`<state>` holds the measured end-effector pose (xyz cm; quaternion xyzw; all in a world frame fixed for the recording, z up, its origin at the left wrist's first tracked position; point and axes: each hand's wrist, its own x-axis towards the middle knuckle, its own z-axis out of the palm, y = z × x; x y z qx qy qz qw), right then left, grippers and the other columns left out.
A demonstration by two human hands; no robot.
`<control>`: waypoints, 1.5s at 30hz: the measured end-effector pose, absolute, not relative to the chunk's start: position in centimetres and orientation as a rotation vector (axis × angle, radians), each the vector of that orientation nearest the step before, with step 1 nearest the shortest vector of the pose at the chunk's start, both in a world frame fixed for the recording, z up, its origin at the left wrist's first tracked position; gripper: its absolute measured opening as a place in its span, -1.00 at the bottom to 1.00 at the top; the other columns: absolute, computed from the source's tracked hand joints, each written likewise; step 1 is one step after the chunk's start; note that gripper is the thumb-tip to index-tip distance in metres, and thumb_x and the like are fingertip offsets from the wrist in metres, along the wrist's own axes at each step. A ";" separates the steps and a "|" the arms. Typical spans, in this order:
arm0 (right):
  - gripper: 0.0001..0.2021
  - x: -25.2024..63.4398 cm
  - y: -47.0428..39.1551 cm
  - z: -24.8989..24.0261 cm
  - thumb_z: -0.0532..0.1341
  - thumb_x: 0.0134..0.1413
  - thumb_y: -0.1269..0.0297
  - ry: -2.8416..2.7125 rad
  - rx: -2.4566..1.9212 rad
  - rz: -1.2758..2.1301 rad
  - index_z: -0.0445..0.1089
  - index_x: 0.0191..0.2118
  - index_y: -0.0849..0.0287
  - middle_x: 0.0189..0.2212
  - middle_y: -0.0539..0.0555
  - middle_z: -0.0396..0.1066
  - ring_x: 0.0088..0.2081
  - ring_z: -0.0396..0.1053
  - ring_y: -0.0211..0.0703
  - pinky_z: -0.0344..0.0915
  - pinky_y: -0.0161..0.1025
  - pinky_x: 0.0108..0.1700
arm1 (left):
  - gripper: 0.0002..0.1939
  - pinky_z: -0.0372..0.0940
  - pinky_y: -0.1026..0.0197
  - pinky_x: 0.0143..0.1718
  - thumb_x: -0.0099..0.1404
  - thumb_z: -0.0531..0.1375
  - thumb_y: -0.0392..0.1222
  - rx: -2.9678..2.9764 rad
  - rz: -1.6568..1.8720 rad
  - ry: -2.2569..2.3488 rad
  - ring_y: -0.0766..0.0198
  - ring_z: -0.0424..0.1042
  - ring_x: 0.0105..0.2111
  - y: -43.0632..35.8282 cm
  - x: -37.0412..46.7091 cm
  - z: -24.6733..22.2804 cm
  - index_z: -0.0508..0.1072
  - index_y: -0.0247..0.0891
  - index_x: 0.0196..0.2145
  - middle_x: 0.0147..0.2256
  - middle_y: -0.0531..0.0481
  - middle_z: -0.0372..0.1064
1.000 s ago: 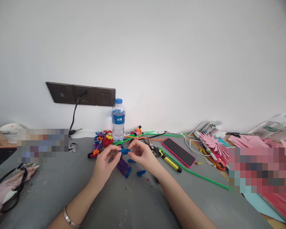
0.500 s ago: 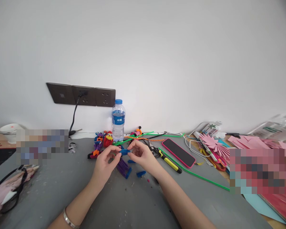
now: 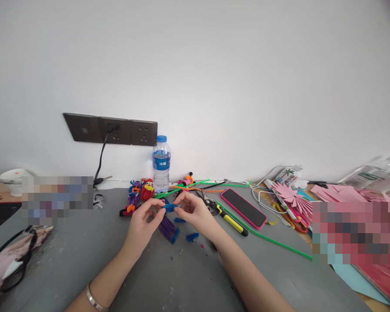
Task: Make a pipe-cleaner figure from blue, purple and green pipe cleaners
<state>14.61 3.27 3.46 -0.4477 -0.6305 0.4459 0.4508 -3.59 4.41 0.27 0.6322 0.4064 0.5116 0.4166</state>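
Observation:
Between my two hands is a short blue fuzzy piece, like bent pipe cleaner point(image 3: 169, 208). My left hand point(image 3: 145, 220) pinches its left end with thumb and forefinger. At the other end, the thumb and forefinger of my right hand point(image 3: 194, 212) are closed on it. Just below lies a purple pipe-cleaner bundle point(image 3: 167, 228) with a blue tip, partly hidden by my hands. A loose blue fuzzy piece point(image 3: 192, 237) rests on the grey table to its right. Behind my left hand are a purple and orange pipe-cleaner figure point(image 3: 134, 193) and a red one point(image 3: 147, 189).
A water bottle point(image 3: 161, 167) stands against the wall. Right of my hands lie pliers with yellow-black handles point(image 3: 230, 220), a pink-cased phone point(image 3: 243, 208) and a long green pipe cleaner point(image 3: 279, 244). Pink folded paper point(image 3: 292, 197) is piled farther right. A black cable point(image 3: 100, 158) hangs from the socket.
The blue piece between my fingertips looks slightly flatter and narrower than before. Both hands keep nearly the same place, and the things on the table have not moved.

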 end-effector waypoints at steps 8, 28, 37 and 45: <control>-0.89 14.6 3.3 3.5 0.23 -0.01 0.30 -1.567 -1.110 1.096 0.30 -0.34 0.16 -0.44 -0.05 0.25 -0.53 0.08 -0.35 0.04 -0.33 -0.47 | -0.86 0.34 0.29 -0.41 0.18 0.22 -0.11 1.595 1.286 1.039 0.24 0.43 -0.37 4.5 -3.5 0.7 0.49 -0.23 -0.36 -0.35 -0.04 0.45; -0.87 14.6 3.4 3.1 0.25 -0.02 0.28 -1.563 -1.131 1.102 0.29 -0.35 0.16 -0.45 -0.06 0.26 -0.52 0.12 -0.35 0.07 -0.33 -0.45 | -0.84 0.35 0.27 -0.36 0.18 0.22 -0.09 1.555 1.272 1.030 0.22 0.45 -0.36 4.5 -3.4 0.5 0.47 -0.23 -0.36 -0.36 -0.04 0.44; -0.83 14.7 3.4 3.2 0.27 -0.02 0.21 -1.555 -1.120 1.140 0.31 -0.35 0.17 -0.46 -0.06 0.26 -0.51 0.13 -0.35 0.08 -0.34 -0.45 | -0.86 0.35 0.27 -0.38 0.19 0.22 -0.10 1.567 1.283 1.022 0.22 0.44 -0.36 4.4 -3.5 0.5 0.48 -0.22 -0.37 -0.36 -0.04 0.44; -0.84 14.8 3.6 3.0 0.27 -0.03 0.24 -1.533 -1.110 1.152 0.30 -0.34 0.16 -0.42 -0.05 0.27 -0.50 0.14 -0.34 0.08 -0.33 -0.44 | -0.83 0.35 0.25 -0.30 0.23 0.19 -0.08 1.554 1.246 1.028 0.21 0.43 -0.30 4.3 -3.4 0.5 0.47 -0.22 -0.31 -0.33 -0.04 0.42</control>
